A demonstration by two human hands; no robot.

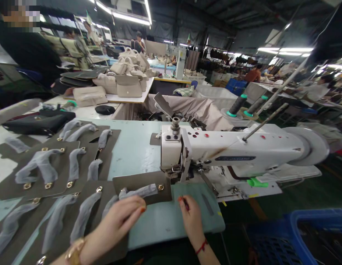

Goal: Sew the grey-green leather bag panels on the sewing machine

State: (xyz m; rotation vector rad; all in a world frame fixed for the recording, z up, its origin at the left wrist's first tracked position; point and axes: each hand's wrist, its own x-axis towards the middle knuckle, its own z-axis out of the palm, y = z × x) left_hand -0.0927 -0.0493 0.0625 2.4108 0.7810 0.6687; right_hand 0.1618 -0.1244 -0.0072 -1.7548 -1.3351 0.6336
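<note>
My left hand (127,214) is over the near edge of a dark grey panel (118,184), its fingers curled and pressed together; whether something is between them is hidden. The panel carries a strap in whitish wrapping (141,191) and a gold ring fitting (161,187). To the right, my right hand (190,215) holds a small dark tool (185,203) in closed fingers above the green tabletop (159,224). Behind both hands stands the white sewing machine (215,143), whose needle area is just beyond the panel's right end.
More grey panels with wrapped straps (74,167) cover the left side. Beige bags (129,86) are piled on a table behind. Two thread cones (237,105) stand beyond the machine. A blue basket (314,217) is at the lower right. Several people are in the background.
</note>
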